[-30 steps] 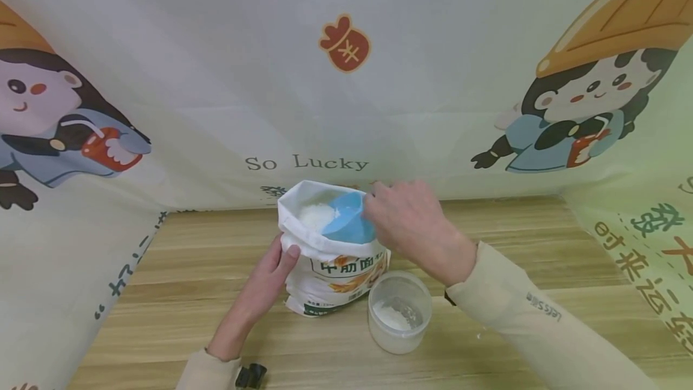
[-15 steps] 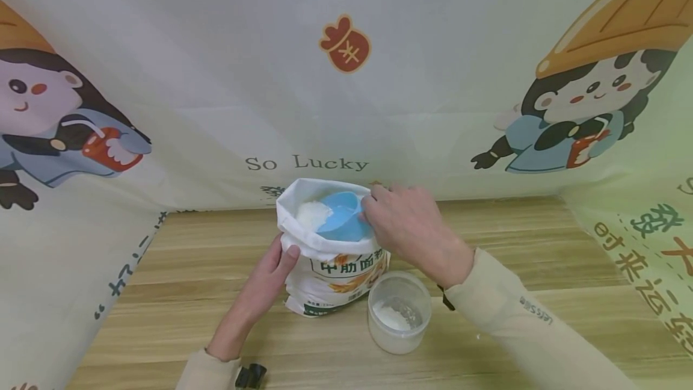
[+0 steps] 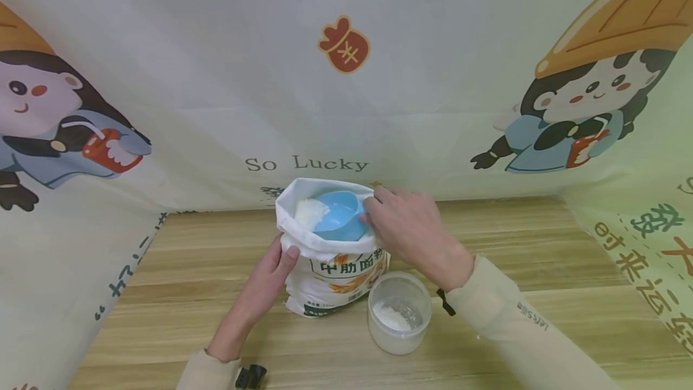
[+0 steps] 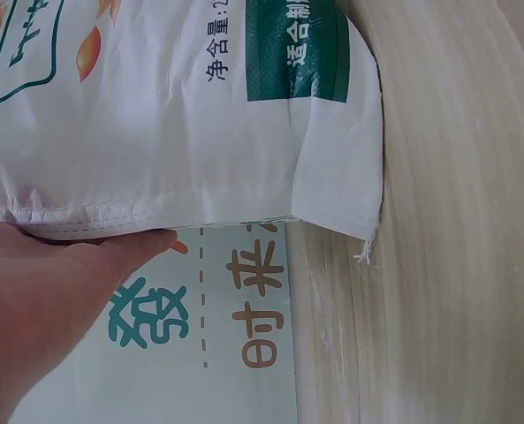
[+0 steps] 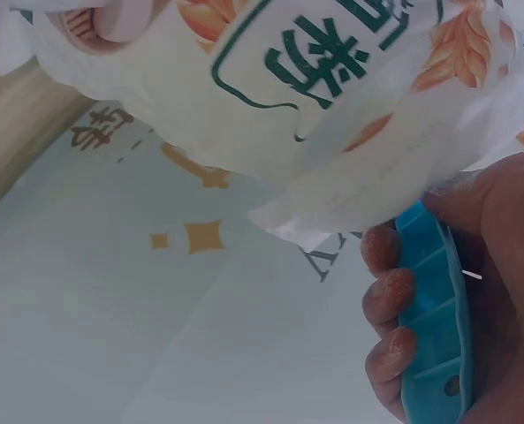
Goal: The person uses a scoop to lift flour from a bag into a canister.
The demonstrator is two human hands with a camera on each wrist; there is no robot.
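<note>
A white flour bag (image 3: 319,294) stands upright with its rim rolled down, white flour (image 3: 310,214) showing inside. My left hand (image 3: 276,265) holds its left side just under the rolled rim, thumb on the front; the other fingers are mostly hidden by the bag. In the bag's mouth lies a blue scoop (image 3: 340,218), its front edge against the flour. My right hand (image 3: 414,230) grips the scoop over the bag's right rim. The right wrist view shows the fingers (image 5: 392,296) curled round its ribbed blue handle (image 5: 434,327).
A clear round plastic tub (image 3: 399,339) with some white flour in it stands by the bag's front right corner. All this is on a wood-grain table (image 3: 178,294). A printed cloth backdrop (image 3: 433,107) rises behind and at both sides.
The scoop has shifted slightly left in the bag and turned so that more of its inside shows. My right hand has moved a little with it. The left hand stays put.
</note>
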